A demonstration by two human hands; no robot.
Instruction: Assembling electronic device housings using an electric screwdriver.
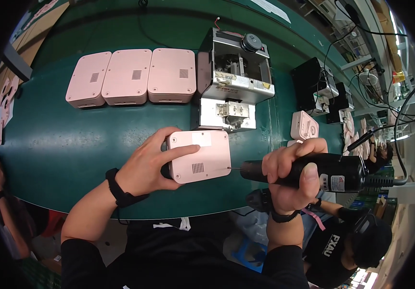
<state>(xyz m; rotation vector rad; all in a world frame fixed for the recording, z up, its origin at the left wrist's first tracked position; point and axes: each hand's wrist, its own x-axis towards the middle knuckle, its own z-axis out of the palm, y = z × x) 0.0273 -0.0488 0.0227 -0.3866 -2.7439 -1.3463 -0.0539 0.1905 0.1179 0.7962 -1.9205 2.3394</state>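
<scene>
A pink plastic case (pixel 183 166) with corner screw holes, a slotted vent and a white label lies in front of me on the green table. My left hand (pixel 157 156) grips it by its left side, the index finger laid across its top. My right hand (pixel 296 168) is wrapped around a black corded electric screwdriver (pixel 335 173), held sideways. Its thin bit (pixel 235 168) points left and meets the case near the lower right corner hole; whether it sits in a screw cannot be told.
Three similar pink cases (pixel 128 77) stand in a row behind. Right of them is a metal screw feeder (pixel 236 72), just beyond the held case. Another pink case (pixel 304 125) and black machines (pixel 316 86) are farther right. Co-workers sit at the left and the right (pixel 347 241).
</scene>
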